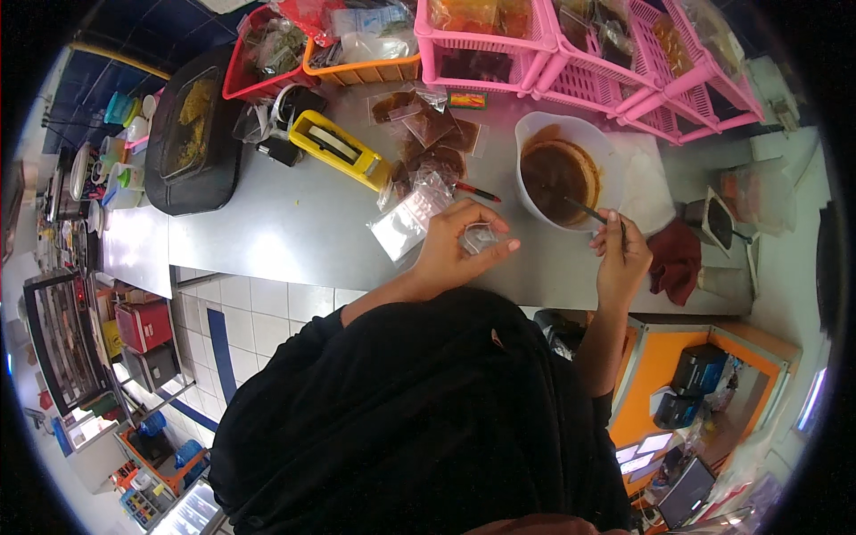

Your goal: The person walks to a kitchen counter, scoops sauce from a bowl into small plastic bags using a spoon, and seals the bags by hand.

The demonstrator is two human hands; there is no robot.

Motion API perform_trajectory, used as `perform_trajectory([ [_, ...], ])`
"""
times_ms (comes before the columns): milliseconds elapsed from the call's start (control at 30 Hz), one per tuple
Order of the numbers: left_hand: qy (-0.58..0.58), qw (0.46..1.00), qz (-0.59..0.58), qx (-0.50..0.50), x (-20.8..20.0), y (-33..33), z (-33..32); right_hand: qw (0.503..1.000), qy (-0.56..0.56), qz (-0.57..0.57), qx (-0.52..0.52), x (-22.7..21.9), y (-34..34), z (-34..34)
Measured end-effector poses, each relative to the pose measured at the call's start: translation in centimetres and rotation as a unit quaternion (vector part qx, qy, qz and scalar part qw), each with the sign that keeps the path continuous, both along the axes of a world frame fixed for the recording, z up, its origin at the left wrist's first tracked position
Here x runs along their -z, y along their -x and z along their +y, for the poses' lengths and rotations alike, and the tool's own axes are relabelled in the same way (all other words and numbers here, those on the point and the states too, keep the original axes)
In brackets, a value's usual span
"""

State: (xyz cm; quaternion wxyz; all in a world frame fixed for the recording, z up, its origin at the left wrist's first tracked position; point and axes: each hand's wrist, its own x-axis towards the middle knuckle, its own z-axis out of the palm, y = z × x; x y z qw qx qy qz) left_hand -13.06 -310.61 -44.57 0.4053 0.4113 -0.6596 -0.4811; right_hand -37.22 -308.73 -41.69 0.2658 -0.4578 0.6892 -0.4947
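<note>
Far left on the steel counter [294, 223]: black tray [192, 134] of brownish food, then a yellow tape dispenser [339, 147]. Further right, a stack of clear empty bags [410, 218], just beside the left hand [459, 245]. Left hand curled around a small clear plastic bag [480, 237], pinched between thumb and fingers. To the right, white bowl [571, 169] of brown paste. Right hand [621, 254] closed on a dark spoon [588, 212], its tip inside the bowl. Beyond, a dark red cloth [675, 259].

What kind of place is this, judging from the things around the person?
Probably a small food-packing kitchen or stall. A white plastic bowl of brown sauce stands on the steel counter, small clear plastic bags lie beside it, and pink plastic baskets hold packed goods.
</note>
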Motion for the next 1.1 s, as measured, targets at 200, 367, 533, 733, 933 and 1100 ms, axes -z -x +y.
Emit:
perform_trajectory([
  [200,0.076,0.996,-0.015,-0.043,0.2,0.1,-1.1,0.985,0.029,-0.16,0.053,1.4,-0.4,1.5],
  [367,0.088,0.993,-0.015,-0.07,0.6,-0.1,-1.5,0.948,0.101,-0.287,0.094,3.1,-0.3,2.7],
  [533,0.088,0.991,0.003,-0.1,-0.3,0.0,-2.3,0.91,0.116,-0.369,0.152,3.9,-0.5,3.1],
  [733,0.08,0.994,0.019,-0.075,-2.3,0.9,-4.2,0.877,0.151,-0.433,0.144,4.3,-0.4,3.3],
  [933,0.161,0.984,0.032,-0.066,-4.1,3.2,-6.8,0.847,0.245,-0.446,0.153,0.7,0.6,3.2],
  [1100,0.224,0.973,0.006,-0.052,-4.3,5.3,-8.8,0.844,0.292,-0.443,0.078,-3.1,1.5,3.9],
])
